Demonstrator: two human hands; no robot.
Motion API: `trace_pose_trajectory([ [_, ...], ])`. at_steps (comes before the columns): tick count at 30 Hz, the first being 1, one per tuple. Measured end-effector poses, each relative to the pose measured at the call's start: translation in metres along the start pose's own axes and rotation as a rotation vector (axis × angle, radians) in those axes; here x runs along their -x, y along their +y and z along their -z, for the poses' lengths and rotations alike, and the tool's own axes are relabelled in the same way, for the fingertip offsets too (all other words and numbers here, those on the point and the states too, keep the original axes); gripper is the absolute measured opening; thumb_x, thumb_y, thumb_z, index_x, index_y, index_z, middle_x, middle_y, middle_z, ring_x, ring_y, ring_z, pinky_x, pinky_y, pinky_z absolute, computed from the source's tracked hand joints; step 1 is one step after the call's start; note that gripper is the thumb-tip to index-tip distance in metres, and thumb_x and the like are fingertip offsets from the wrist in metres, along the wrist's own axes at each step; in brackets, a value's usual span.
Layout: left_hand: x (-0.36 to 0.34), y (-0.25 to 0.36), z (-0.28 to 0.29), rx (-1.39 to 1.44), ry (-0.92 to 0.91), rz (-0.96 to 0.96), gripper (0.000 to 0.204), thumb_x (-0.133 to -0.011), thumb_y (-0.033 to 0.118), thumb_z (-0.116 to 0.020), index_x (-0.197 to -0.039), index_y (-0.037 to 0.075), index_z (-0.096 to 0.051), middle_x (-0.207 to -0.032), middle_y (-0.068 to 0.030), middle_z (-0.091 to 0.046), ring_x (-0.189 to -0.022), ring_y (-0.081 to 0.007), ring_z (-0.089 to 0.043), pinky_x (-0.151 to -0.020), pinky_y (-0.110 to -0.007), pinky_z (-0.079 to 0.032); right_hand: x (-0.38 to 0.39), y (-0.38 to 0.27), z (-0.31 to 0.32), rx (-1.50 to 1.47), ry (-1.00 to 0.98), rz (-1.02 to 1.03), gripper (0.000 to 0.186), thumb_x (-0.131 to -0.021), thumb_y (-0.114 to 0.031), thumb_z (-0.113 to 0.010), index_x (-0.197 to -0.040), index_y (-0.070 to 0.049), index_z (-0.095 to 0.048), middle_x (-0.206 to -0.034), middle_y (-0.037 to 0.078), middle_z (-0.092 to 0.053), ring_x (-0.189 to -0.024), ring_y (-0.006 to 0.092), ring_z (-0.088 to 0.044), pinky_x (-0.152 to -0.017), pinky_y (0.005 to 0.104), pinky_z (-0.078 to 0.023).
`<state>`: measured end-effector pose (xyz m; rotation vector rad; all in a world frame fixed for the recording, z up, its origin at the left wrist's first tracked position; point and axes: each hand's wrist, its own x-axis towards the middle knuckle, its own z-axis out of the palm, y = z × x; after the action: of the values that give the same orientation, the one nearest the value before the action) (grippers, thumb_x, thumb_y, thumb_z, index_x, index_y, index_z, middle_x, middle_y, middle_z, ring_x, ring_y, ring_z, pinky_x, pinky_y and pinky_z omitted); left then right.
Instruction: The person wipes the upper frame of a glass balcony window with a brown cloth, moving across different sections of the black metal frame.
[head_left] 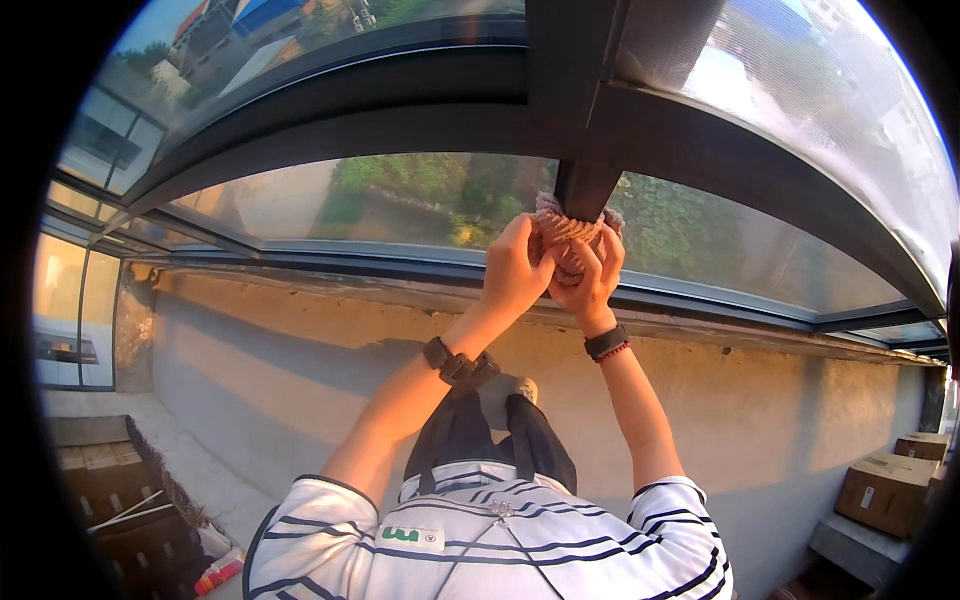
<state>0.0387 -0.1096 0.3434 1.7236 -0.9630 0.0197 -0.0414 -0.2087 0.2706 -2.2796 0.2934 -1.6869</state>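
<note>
A ribbed, pinkish-brown cloth is bunched round the lower part of a dark upright window bar. My left hand grips the cloth's left side, thumb and fingers closed on it. On the other side, my right hand is closed on the cloth too, its fingers bent over the front. Both hands are close together at the foot of the bar, just above the lower window frame. The cloth's far side, behind the bar, is hidden.
Glass panes flank the bar, with greenery beyond. A thick dark crossbar runs above my hands. Below the sill is a plain wall. Cardboard boxes stand at the right, and more boxes at the lower left.
</note>
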Motion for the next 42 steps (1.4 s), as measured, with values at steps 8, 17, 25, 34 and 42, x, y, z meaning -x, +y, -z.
trace_pose_trajectory([
  [8,0.062,-0.123,-0.057,-0.057,-0.226,0.312,0.029,-0.07,0.004,-0.074,-0.091,0.001,-0.054,-0.085,-0.0176,-0.061,-0.081,-0.0375,-0.062,-0.068,-0.042,-0.048,0.125,0.038,-0.017,-0.052,-0.31,-0.258,0.063,-0.059,-0.013,-0.081,-0.113,-0.013,-0.049,-0.13,0.022,-0.043,-0.119,0.0418,-0.046,-0.096,0.0486,-0.043],
  [17,0.142,-0.264,-0.136,0.069,-0.359,0.91,0.038,-0.08,0.027,-0.067,-0.101,-0.002,-0.055,-0.104,-0.0227,-0.061,-0.1,-0.0392,-0.059,-0.085,-0.042,-0.046,0.216,0.067,-0.029,0.038,-0.814,-0.598,0.065,-0.059,-0.01,-0.077,-0.118,-0.005,-0.05,-0.128,0.017,-0.046,-0.121,0.0378,-0.045,-0.101,0.0413,-0.039],
  [25,0.18,-0.265,-0.097,0.244,-0.612,0.868,0.051,-0.086,0.026,-0.066,-0.127,0.001,-0.049,-0.126,-0.0152,-0.056,-0.118,-0.0249,-0.052,-0.1,-0.035,-0.04,0.198,0.062,-0.006,-0.088,-0.994,-0.836,0.06,-0.061,-0.028,-0.079,-0.112,-0.011,-0.05,-0.114,0.022,-0.06,-0.104,0.0388,-0.058,-0.081,0.0465,-0.05],
  [34,0.211,-0.144,0.0,-0.003,-0.907,0.725,0.068,-0.084,0.039,-0.067,-0.133,-0.002,-0.042,-0.128,-0.0223,-0.053,-0.113,-0.0307,-0.056,-0.094,-0.039,-0.046,0.195,-0.023,0.132,-0.142,-0.983,-1.304,0.072,-0.059,-0.007,-0.068,-0.128,-0.014,-0.049,-0.112,0.017,-0.064,-0.105,0.0373,-0.061,-0.088,0.0414,-0.049],
  [42,0.095,0.008,0.008,0.086,-0.394,0.1,0.078,-0.073,0.03,-0.081,-0.131,0.0,-0.039,-0.118,-0.0195,-0.055,-0.108,-0.0289,-0.057,-0.091,-0.037,-0.046,0.001,-0.075,0.127,-0.18,-0.566,-0.285,0.07,-0.058,-0.007,-0.079,-0.124,-0.009,-0.055,-0.124,0.015,-0.058,-0.115,0.0296,-0.055,-0.091,0.0418,-0.048],
])
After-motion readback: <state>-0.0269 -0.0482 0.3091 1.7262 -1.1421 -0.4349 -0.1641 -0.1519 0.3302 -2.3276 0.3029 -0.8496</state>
